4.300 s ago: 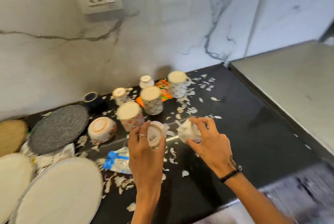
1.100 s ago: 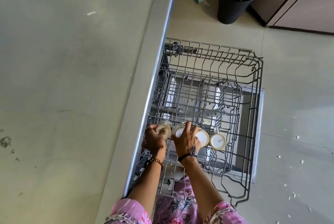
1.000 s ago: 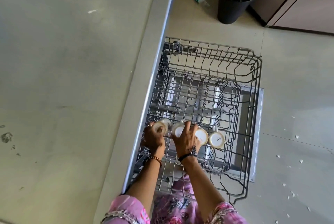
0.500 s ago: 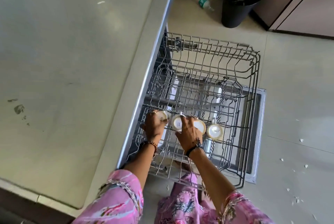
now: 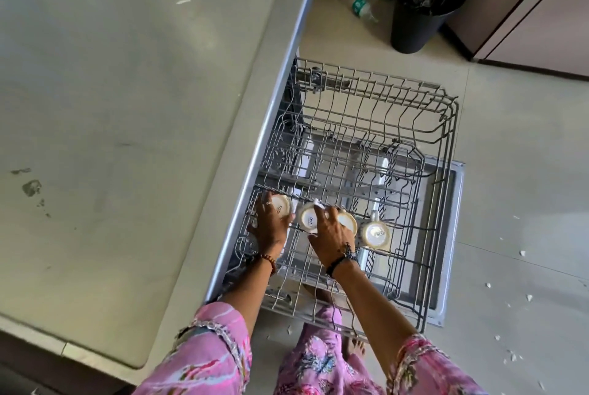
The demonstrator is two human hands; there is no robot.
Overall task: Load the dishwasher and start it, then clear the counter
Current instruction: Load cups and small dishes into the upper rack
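Head view: at lower centre of frame, pulled-out grey wire dishwasher rack carries white ceramic cups upside down so they drain. Left hand curls round leftmost cup; right hand clasps second cup. Third cup sits free. Against half a second earlier, nothing has shifted but the camera's angle.

Bright even daylight, soft glare on counter, faint shadows, wide-angle bending at edges, slight softness
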